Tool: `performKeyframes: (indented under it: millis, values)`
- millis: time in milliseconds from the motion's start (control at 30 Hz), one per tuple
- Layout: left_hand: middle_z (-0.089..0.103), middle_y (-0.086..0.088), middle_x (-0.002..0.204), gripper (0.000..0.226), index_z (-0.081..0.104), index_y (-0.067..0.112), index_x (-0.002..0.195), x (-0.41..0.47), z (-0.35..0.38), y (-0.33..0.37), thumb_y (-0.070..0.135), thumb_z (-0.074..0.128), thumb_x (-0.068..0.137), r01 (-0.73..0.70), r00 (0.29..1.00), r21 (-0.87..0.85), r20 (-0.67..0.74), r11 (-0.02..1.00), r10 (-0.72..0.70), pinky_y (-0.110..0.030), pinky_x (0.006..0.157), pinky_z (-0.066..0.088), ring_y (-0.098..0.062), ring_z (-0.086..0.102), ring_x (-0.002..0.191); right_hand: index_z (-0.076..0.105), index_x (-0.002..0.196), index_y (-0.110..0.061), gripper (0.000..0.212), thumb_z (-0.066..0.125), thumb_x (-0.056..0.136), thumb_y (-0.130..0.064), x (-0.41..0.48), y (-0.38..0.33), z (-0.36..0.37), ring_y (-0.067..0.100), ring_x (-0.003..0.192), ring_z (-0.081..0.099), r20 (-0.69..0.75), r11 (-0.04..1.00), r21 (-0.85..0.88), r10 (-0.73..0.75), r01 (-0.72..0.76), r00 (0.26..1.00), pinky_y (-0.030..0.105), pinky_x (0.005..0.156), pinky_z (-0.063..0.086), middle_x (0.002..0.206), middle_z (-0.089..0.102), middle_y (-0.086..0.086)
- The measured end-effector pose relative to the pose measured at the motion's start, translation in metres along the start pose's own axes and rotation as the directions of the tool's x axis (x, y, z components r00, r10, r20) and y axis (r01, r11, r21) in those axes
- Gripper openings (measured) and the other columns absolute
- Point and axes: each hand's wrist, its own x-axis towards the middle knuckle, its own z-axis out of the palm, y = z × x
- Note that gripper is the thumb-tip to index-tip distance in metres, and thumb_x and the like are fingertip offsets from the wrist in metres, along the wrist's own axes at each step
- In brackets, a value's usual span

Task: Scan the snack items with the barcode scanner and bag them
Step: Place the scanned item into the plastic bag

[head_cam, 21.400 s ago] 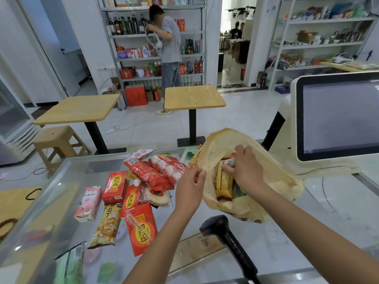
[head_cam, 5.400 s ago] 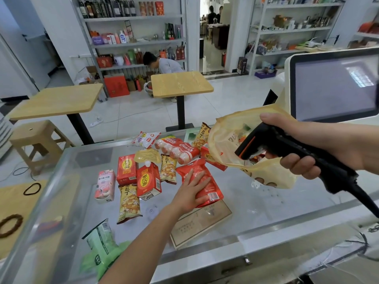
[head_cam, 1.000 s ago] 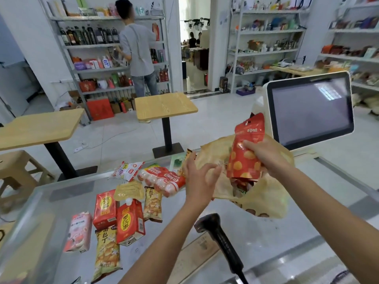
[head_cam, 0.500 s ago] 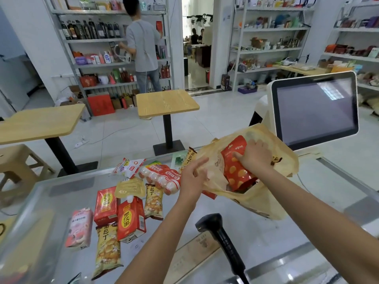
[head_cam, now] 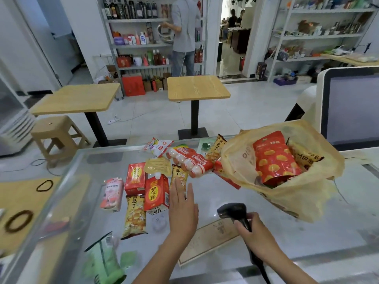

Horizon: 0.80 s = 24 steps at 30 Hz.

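A yellow plastic bag (head_cam: 303, 187) lies open on the glass counter (head_cam: 215, 191) at the right, with a red snack pouch (head_cam: 274, 158) sticking out of it. Several snack packets lie left of it, among them a red carton (head_cam: 156, 193), a sausage pack (head_cam: 190, 160) and a yellow crouton packet (head_cam: 134, 216). My left hand (head_cam: 182, 208) hovers flat, fingers straight, over the counter beside the red carton and holds nothing. My right hand (head_cam: 256, 232) grips the handle of the black barcode scanner (head_cam: 233, 209), which stands near the front edge.
A point-of-sale screen (head_cam: 352, 107) stands at the far right behind the bag. A green packet (head_cam: 104, 261) lies at the counter's front left. Beyond the counter are two wooden tables (head_cam: 196, 87), a stool (head_cam: 55, 132), and a person (head_cam: 183, 33) at the shelves.
My right hand has left the red pouch in the bag and taken hold of the scanner handle. My left hand has let go of the bag and moved left toward the packets.
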Motion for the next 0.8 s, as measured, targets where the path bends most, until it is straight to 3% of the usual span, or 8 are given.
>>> performKeyframes:
  millis: [100,233,333,400,500,567,667,800]
  values:
    - [0.02,-0.028,0.152,0.076,0.021,0.012,0.15,0.01,-0.006,0.0,0.037,0.06,0.09,-0.009,0.993,0.172,0.116,0.985,-0.011,-0.044,0.115,0.008,-0.041,0.017,0.142,0.045,0.107,-0.014,0.03,0.059,0.091,-0.035,0.008,-0.009,0.001,0.022,0.077,0.063,0.103,0.988,0.143,0.038,-0.053,0.994,0.033,0.066,0.049,0.088,0.063,0.008]
    - [0.053,-0.022,0.124,0.043,0.065,0.011,0.111,0.007,-0.017,0.009,0.021,0.079,0.072,-0.026,0.977,0.249,0.211,0.968,-0.028,-0.049,0.095,0.044,-0.04,0.049,0.116,0.053,0.107,-0.01,0.019,0.058,0.092,-0.02,0.007,-0.015,-0.003,0.022,0.062,0.062,0.199,0.933,0.334,0.068,-0.133,0.978,0.03,0.056,0.051,0.08,0.065,0.011]
    - [0.044,-0.019,0.134,0.039,0.06,0.005,0.116,-0.006,-0.012,0.01,0.003,0.066,0.077,-0.105,0.968,0.241,0.248,0.965,0.043,-0.038,0.083,0.048,-0.037,0.04,0.127,0.057,0.099,-0.006,0.013,0.057,0.093,-0.017,0.005,-0.017,-0.005,0.022,0.059,0.061,0.222,0.919,0.369,0.061,-0.142,0.973,0.031,0.056,0.051,0.075,0.064,0.013]
    - [0.055,-0.02,0.123,0.051,0.066,0.009,0.11,-0.001,-0.012,0.011,0.006,0.082,0.062,-0.067,0.98,0.198,0.198,0.978,0.027,-0.034,0.072,0.053,-0.036,0.053,0.116,0.058,0.098,-0.005,0.013,0.057,0.093,-0.017,0.004,-0.018,-0.006,0.022,0.059,0.06,0.227,0.914,0.378,0.064,-0.148,0.972,0.031,0.057,0.051,0.075,0.063,0.014]
    - [0.029,-0.032,0.146,0.071,0.034,0.015,0.145,0.018,-0.018,0.007,0.02,0.069,0.084,0.023,0.992,0.229,0.115,0.973,-0.051,-0.043,0.104,0.039,-0.044,0.03,0.136,0.058,0.099,-0.007,0.014,0.057,0.093,-0.019,0.004,-0.019,-0.004,0.023,0.061,0.061,0.215,0.914,0.379,0.062,-0.142,0.975,0.031,0.057,0.051,0.075,0.065,0.014]
    - [0.013,-0.033,0.151,0.059,0.019,0.015,0.149,0.028,-0.022,0.006,0.023,0.047,0.098,0.02,0.967,0.328,0.233,0.944,-0.102,-0.043,0.111,0.027,-0.043,0.019,0.14,0.059,0.097,-0.009,0.012,0.058,0.093,-0.02,0.005,-0.018,-0.002,0.023,0.061,0.062,0.195,0.916,0.379,0.06,-0.131,0.979,0.03,0.057,0.052,0.075,0.065,0.014]
    - [0.029,-0.033,0.144,0.036,0.045,0.007,0.131,0.03,-0.024,0.006,0.007,0.047,0.095,-0.094,0.957,0.451,0.287,0.888,-0.045,-0.042,0.106,0.032,-0.042,0.029,0.134,0.059,0.097,-0.01,0.01,0.058,0.092,-0.019,0.007,-0.017,0.0,0.023,0.059,0.062,0.175,0.916,0.385,0.05,-0.115,0.983,0.029,0.054,0.051,0.073,0.066,0.013]
    - [0.047,-0.025,0.128,0.028,0.054,0.005,0.119,0.029,-0.037,0.018,0.004,0.048,0.092,-0.154,0.937,0.468,0.348,0.87,-0.021,-0.037,0.094,0.04,-0.036,0.044,0.12,0.058,0.094,-0.011,0.008,0.057,0.092,-0.018,0.007,-0.017,0.002,0.023,0.053,0.061,0.161,0.907,0.405,0.055,-0.116,0.985,0.029,0.052,0.049,0.069,0.065,0.012]
